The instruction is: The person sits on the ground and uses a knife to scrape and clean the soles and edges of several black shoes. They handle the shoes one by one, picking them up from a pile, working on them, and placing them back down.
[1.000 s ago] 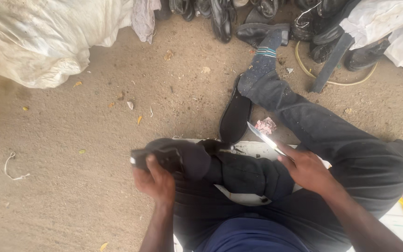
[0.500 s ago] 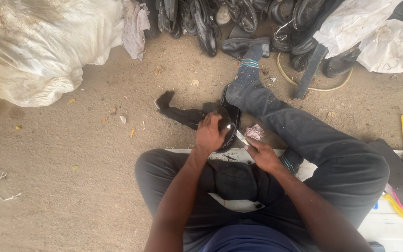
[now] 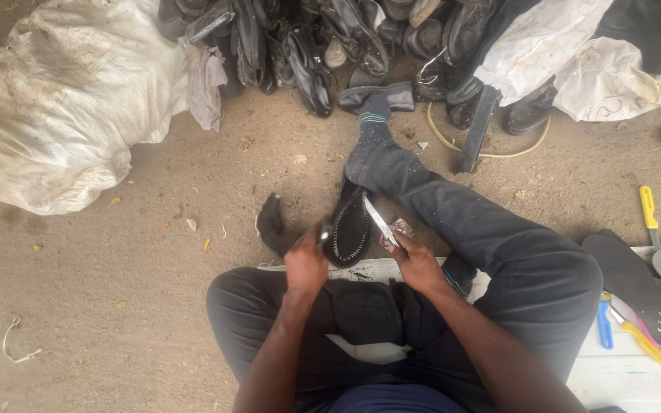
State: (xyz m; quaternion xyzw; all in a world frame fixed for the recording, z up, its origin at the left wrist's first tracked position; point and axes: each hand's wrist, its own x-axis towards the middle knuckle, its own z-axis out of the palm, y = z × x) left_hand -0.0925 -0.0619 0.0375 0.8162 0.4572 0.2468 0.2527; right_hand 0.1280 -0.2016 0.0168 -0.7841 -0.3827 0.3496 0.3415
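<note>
I sit on the ground with my right leg stretched forward. My left hand (image 3: 305,264) grips a black shoe (image 3: 348,229) turned sole-up, its ridged sole showing. My right hand (image 3: 416,262) holds a knife (image 3: 379,219) whose pale blade points up and left, its tip over the sole's right edge. A small pinkish scrap (image 3: 398,230) lies just beside the blade. Another dark shoe part (image 3: 271,222) sticks out to the left of the held shoe.
A heap of black shoes (image 3: 323,38) lies at the far edge, a big white sack (image 3: 55,99) at the left. White bags (image 3: 575,69) sit at the far right. Soles (image 3: 629,283), a yellow-handled tool (image 3: 646,208) and coloured tools (image 3: 636,333) lie at my right on a white sheet.
My left hand carried the shoe from my left knee forward to the middle. The right hand brought the knife blade up to the sole. My view shifted forward, showing more of the shoe heap.
</note>
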